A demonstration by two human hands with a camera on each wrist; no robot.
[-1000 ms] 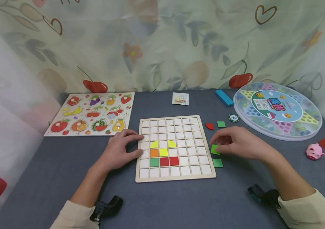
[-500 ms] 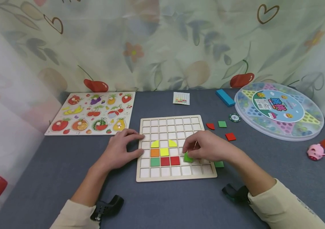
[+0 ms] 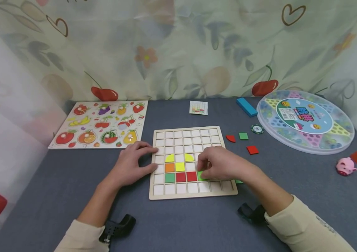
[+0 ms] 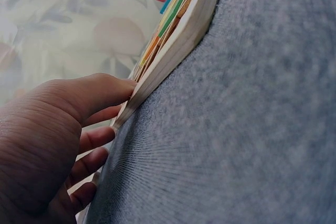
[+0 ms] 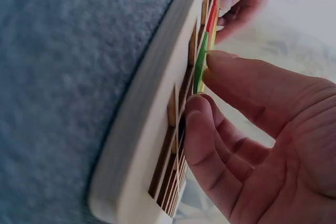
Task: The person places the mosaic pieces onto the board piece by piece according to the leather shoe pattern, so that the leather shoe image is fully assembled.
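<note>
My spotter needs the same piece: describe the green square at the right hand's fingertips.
Find the pale wooden grid board. In its second row from the near edge, going right, come a dark green square, two red squares, then the bright green square. Only this one is pinched by the right hand.

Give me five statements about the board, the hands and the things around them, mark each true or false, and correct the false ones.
1. The left hand touches the edge of the wooden grid board. True.
2. The right hand pinches a blue tile. False: the right hand pinches a light green tile.
3. In the head view, the orange tile is directly above the darker green tile. True.
4. The pink pig figurine lies on the fruit board. False: it lies on the table.
5. A red square tile lies off the grid. True.
</note>
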